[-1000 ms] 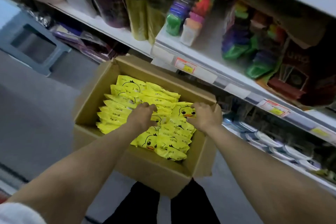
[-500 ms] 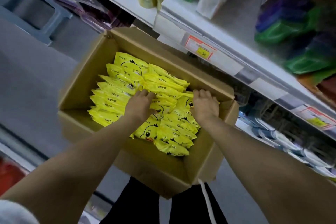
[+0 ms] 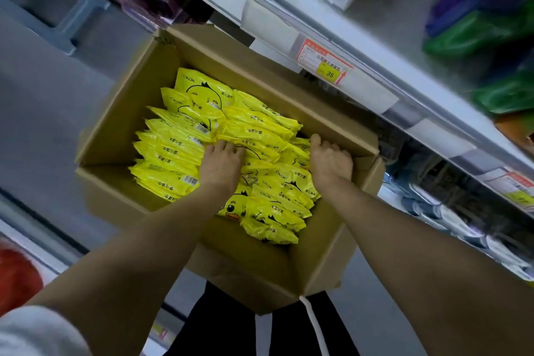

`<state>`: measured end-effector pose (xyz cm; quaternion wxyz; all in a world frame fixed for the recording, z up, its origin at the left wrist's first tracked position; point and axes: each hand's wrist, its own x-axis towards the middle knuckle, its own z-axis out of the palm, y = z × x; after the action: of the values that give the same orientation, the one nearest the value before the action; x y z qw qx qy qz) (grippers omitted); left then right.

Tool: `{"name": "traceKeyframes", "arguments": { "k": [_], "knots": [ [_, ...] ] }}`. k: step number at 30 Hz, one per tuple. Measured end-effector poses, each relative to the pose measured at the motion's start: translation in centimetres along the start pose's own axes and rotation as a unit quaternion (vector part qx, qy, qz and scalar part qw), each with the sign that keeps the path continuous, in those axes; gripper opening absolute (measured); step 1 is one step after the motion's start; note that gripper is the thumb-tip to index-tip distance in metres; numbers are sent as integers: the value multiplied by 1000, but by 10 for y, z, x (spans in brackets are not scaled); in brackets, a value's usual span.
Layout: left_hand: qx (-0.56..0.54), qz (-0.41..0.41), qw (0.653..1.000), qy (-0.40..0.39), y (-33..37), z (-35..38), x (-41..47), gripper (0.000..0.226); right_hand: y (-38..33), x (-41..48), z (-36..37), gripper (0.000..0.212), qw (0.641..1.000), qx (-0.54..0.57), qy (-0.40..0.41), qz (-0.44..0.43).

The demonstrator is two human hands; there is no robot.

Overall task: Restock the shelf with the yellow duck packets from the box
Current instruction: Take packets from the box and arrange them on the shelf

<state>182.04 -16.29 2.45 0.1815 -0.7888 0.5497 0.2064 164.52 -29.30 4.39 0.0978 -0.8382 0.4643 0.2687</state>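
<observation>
- Left of the cardboard box (image 3: 124, 113), a grey stool (image 3: 43, 6) is cut off by the frame edge. A red blur (image 3: 17, 274) off the box's lower-left corner is too smeared to name.
- The box fills more of the view than it did a second ago. Your head has dipped toward it, while the box has stayed put under the shelf edge.
- Your left hand (image 3: 221, 166) has pushed from the top of the pile down into the middle of the box. It is knuckles up, with the fingers (image 3: 231, 147) bent into the seam between two rows. The tips are buried, so you cannot tell whether they clench a packet or only part the rows.
- The yellow duck packets (image 3: 173, 150) all lie inside the box in overlapping rows. None has left it, so I judge the restock to be at its first pick.
- Your right hand (image 3: 331, 162) has slid from the pile's top to the box's right wall, fingers hooked down between the wall and the last packets. Those tips are hidden too, and the grip cannot be told. The two hands now bracket a batch, which reads as the set-up for lifting a stack.
- Right of the box, the shelf (image 3: 375, 20) carries a price label (image 3: 326, 62) reading 35 and blurred green packs (image 3: 474, 35). The slot meant for the duck packets is not in view.
</observation>
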Motion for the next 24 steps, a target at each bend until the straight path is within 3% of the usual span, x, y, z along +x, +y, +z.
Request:
{"name": "traceKeyframes", "arguments": {
  "k": [3, 7, 10, 15, 18, 24],
  "knots": [
    [-29, -8, 999, -32, -6, -7, 6, 32, 1, 0, -11, 32, 994, 62, -79, 37],
    [-193, -15, 975, -112, -14, -41, 5, 33, 11, -20, -30, 43, 967, 197, -126, 98],
    [-262, 1, 949, -175, -26, -77, -2, 34, 21, -41, -53, 46, 953, 252, -120, 119],
    [-348, 53, 914, -202, -37, -155, -29, 40, 34, -76, -104, 26, 932, 324, -71, 144],
    [-378, 106, 897, -203, -33, -204, -50, 43, 43, -101, -141, 42, 928, 342, -45, 140],
    [-407, 166, 876, -198, -13, -284, -80, 34, 67, -159, -201, 42, 928, 351, 1, 121]
  ]
}}
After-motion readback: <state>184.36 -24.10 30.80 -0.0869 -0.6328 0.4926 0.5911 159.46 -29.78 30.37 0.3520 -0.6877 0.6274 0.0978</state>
